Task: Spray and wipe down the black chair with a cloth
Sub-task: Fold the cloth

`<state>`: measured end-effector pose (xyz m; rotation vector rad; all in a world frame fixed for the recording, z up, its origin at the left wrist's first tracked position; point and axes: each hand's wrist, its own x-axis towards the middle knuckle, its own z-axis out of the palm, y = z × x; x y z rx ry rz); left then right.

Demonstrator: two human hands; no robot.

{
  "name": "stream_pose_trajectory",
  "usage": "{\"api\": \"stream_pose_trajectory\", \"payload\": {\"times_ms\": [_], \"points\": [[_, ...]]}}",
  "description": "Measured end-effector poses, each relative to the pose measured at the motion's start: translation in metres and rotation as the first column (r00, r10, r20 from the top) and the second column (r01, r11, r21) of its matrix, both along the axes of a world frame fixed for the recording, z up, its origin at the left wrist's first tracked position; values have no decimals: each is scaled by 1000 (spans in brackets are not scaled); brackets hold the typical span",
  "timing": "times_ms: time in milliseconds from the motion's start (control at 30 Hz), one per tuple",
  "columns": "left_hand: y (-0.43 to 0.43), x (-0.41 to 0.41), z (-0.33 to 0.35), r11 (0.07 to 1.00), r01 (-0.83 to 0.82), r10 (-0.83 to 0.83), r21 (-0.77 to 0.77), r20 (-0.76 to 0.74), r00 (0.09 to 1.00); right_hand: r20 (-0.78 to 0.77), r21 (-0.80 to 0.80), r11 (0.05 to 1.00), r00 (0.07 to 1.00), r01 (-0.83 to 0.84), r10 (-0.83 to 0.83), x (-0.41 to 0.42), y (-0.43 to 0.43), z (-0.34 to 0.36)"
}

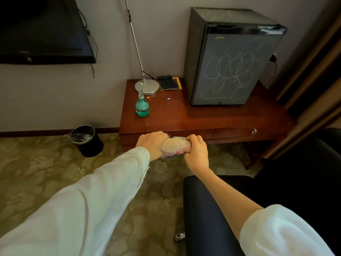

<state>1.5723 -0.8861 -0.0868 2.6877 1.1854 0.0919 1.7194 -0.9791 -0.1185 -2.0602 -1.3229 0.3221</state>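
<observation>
A bunched cream cloth with pink patches (175,146) is held out in front of me over the carpet. My left hand (151,143) grips its left end and my right hand (196,150) grips its right end. The black chair (206,209) stands at the lower right, its arm under my right forearm and its dark back rising at the right edge. A green spray bottle (142,106) stands upright on the left part of the wooden desk (184,119), apart from both hands.
A black mini fridge (236,60) sits on the desk's right half, a lamp base (147,87) and a dark pad behind the bottle. A black bin (86,140) stands on the patterned carpet at the left. A TV (42,30) hangs on the wall.
</observation>
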Motion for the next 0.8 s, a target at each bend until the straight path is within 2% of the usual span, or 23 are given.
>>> {"api": "stream_pose_trajectory", "payload": {"times_ms": [200, 800], "points": [[2, -3, 3, 1000, 19, -20, 19, 21, 1000, 33, -31, 999, 999, -33, 34, 2, 2, 6], [2, 4, 28, 995, -84, 82, 51, 41, 996, 59, 43, 989, 989, -141, 138, 23, 24, 26]]}}
